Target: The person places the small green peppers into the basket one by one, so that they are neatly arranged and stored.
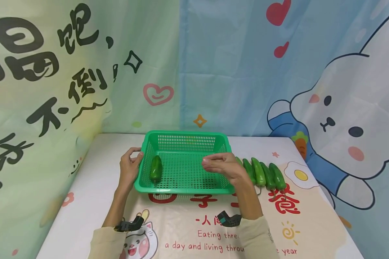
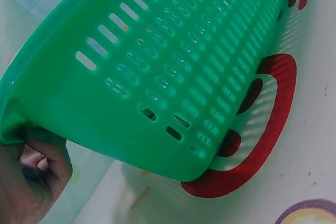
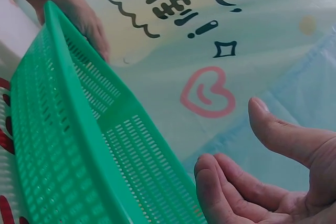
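Currently, the fingers of the right hand (image 1: 225, 166) are lying together, apart from the thumb, holding nothing above the right end of the green basket (image 1: 184, 191); the left hand (image 1: 129, 166) is gripping its left rim. One green pepper (image 1: 156, 169) is lying inside, leftward; the other peppers (image 1: 258, 172) are lining the worktop (image 1: 100, 169) rightward. Loading seems underway, the next move probably calling for grasping another pepper.

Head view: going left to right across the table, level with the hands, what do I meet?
Left hand → single green pepper inside the green basket → right hand → row of green peppers → printed fried egg.
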Action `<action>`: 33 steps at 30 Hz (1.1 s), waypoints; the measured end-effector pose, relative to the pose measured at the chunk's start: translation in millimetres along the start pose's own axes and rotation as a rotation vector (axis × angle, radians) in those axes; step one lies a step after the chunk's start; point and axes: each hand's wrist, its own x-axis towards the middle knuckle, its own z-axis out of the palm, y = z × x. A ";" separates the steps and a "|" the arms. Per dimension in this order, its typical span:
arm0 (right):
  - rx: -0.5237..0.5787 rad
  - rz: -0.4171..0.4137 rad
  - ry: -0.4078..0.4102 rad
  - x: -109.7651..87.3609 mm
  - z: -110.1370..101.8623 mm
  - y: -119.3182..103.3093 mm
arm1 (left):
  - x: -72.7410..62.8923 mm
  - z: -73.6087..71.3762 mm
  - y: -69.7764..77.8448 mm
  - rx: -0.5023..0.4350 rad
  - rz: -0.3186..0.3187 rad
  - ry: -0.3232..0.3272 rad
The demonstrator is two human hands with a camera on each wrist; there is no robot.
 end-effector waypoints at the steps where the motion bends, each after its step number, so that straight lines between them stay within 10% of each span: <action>1: 0.001 0.001 0.003 -0.8 -1.5 0.0 | -0.4 -0.1 0.4 0.003 0.000 0.000; 33: 0.058 -0.002 0.118 -26.8 -53.7 3.6 | -2.0 0.4 3.6 0.016 0.018 0.008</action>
